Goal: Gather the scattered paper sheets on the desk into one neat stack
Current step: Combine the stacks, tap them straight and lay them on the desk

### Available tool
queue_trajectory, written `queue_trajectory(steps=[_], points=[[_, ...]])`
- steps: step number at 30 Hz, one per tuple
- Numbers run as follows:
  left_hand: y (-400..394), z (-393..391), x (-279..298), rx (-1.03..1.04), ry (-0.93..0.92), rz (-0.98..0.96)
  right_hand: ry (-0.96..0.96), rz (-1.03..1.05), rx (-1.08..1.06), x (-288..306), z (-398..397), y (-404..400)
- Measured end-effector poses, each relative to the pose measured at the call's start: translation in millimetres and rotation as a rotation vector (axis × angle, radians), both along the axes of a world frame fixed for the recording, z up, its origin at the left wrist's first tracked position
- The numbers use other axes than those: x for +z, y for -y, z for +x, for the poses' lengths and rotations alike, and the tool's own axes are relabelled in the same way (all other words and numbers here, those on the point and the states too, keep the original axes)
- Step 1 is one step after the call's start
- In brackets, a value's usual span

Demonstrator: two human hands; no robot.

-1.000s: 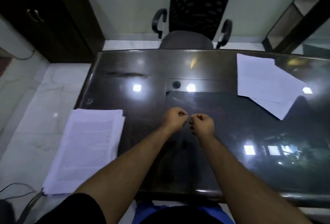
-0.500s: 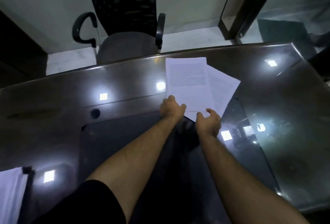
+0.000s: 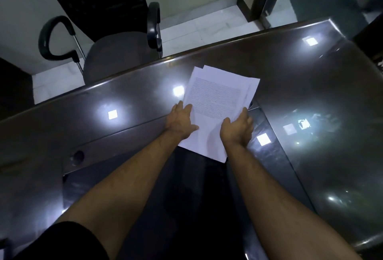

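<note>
A chair (image 3: 116, 52) stands behind the dark surface (image 3: 310, 94). The left hand (image 3: 181, 122) lies flat, fingers straight, on the left edge of the sheets (image 3: 217, 98). The right hand (image 3: 237, 128), fingers straight, presses their right edge. The sheets lie on the surface, overlapping unevenly.

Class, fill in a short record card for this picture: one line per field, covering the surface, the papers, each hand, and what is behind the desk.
Surface: dark glossy desk, ceiling lights reflected in it
Papers: a few white sheets, overlapped, edges not yet flush; top one printed
Left hand: fingers straight, flat against the sheets' left edge
Right hand: fingers straight, against the sheets' right edge
Behind desk: black office chair with armrests
Stack state: sheets brought together but not neatly squared
</note>
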State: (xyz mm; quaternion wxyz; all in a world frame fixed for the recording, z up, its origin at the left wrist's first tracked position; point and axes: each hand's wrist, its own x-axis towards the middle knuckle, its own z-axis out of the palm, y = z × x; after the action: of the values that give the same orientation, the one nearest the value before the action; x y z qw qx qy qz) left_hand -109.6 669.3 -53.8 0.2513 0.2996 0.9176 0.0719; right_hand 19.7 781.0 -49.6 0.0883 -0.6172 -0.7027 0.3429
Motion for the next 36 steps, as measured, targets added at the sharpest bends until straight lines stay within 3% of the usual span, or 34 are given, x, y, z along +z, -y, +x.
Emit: queue_trajectory(steps=[3, 7, 15, 26, 36], points=[[5.2, 9.3, -2.0, 0.009, -0.069, 0.046, -0.036, 0.001, 0.013, -3.3, -1.1, 6.6], [-6.5, 23.2, 7.2, 0.187, -0.104, 0.167, -0.213, -0.080, -0.038, -1.5, 5.1, 15.3], [22.6, 41.3, 13.3, 0.621, 0.283, 0.470, -0.505, -0.472, -0.148, 6.8, 40.2, 36.7], [185.7, 68.6, 81.2, 0.788, 0.526, 0.734, -0.701, -0.717, 0.031, 55.5, 77.5, 146.7], [384.3, 93.4, 108.3, 0.826, 0.502, 0.811, -0.699, -0.627, 0.234, 104.1, 86.3, 322.3]])
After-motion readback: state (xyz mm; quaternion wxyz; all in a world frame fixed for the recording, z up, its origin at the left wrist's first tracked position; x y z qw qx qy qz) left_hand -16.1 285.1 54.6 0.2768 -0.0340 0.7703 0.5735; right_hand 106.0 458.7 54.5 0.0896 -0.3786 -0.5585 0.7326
